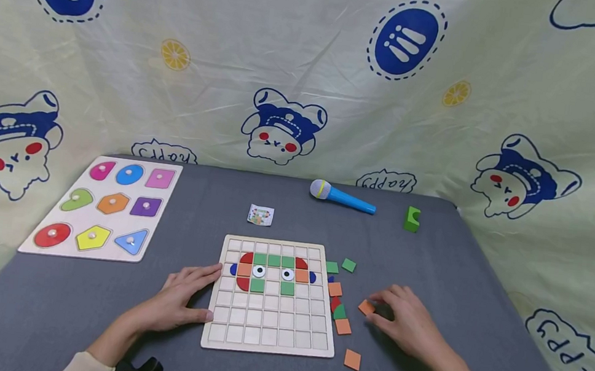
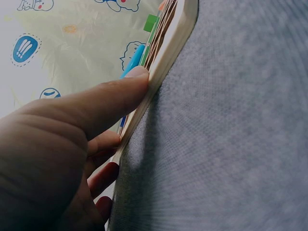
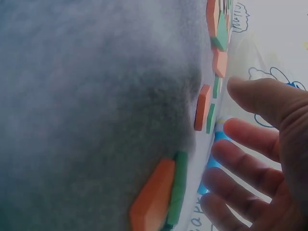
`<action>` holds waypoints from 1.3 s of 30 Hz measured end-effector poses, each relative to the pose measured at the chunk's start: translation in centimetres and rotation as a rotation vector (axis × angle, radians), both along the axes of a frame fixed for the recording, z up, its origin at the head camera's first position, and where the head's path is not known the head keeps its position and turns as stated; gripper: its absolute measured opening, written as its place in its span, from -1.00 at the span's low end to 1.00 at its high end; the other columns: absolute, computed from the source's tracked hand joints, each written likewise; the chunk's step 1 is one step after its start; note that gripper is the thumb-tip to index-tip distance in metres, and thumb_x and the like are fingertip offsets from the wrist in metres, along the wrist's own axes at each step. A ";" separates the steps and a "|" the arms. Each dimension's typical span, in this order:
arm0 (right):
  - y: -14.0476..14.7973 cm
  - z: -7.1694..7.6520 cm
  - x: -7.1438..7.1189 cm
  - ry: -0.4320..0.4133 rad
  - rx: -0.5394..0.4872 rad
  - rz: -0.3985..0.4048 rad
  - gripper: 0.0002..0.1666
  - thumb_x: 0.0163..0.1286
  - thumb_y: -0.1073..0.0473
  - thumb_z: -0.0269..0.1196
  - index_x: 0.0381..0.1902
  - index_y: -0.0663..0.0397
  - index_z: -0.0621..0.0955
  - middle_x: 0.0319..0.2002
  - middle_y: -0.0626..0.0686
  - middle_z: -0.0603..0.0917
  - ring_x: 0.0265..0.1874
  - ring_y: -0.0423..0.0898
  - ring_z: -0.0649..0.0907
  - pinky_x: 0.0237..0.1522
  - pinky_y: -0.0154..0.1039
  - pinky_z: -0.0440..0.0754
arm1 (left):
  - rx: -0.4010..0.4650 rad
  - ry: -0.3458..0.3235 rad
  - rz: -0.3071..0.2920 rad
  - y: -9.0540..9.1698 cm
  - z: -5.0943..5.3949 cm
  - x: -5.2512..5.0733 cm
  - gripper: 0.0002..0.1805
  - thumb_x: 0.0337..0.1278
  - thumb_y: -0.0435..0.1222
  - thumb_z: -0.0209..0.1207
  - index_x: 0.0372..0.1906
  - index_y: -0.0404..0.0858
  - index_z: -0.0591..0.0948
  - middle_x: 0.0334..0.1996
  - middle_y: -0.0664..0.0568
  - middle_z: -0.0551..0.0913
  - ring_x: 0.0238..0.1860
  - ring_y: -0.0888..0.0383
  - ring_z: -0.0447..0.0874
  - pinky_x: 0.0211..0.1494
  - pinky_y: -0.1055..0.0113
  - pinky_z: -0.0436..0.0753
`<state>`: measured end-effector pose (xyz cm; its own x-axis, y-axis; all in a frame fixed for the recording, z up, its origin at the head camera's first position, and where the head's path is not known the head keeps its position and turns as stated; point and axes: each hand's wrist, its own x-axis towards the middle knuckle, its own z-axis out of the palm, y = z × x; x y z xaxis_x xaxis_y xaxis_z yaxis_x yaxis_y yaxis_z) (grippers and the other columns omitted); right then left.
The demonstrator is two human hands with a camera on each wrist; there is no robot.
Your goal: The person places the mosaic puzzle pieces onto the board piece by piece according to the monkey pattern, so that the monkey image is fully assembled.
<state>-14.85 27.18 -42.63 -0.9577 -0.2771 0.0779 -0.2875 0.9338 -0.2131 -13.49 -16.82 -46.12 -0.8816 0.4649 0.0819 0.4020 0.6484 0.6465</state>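
A light wooden grid board (image 1: 272,321) lies on the table, with red, green, orange and blue tiles and two eye tiles (image 1: 259,271) in its upper rows. Along its left edge rests my left hand (image 1: 180,298), fingers and thumb extended against the rim; the left wrist view shows the thumb (image 2: 118,98) touching that edge. My right hand (image 1: 406,319) is right of the board, thumb and fingers parted beside an orange square tile (image 1: 366,307). In the right wrist view, a gap shows between the fingertips and the orange tile (image 3: 202,108). Another orange tile (image 3: 154,197) and a green piece (image 3: 178,187) lie nearer.
Loose orange (image 1: 352,360), green (image 1: 349,265) and red (image 1: 335,303) tiles lie right of the board. Behind it are a small printed card (image 1: 260,215), a blue toy microphone (image 1: 348,200) and a green block (image 1: 412,219). A shape puzzle board (image 1: 105,211) lies at the left.
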 end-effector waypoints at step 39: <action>-4.4 -0.5 -0.3 0.004 0.027 0.204 -0.84 0.10 -0.07 0.39 -0.34 -0.29 0.68 -0.33 -0.24 0.46 -0.33 -0.28 0.31 -0.30 -0.34 0.31 | -0.009 0.005 -0.004 -0.1 -0.2 -0.1 -0.14 0.01 0.01 0.28 0.40 -0.24 0.28 0.43 -0.03 0.23 0.30 -0.06 0.20 0.12 -0.04 0.10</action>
<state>-15.17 22.76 -43.12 -0.8812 -0.4674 0.0714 -0.4721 0.8615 -0.1872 -13.60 -16.87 -46.31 -0.8792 0.4693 0.0818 0.4078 0.6527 0.6385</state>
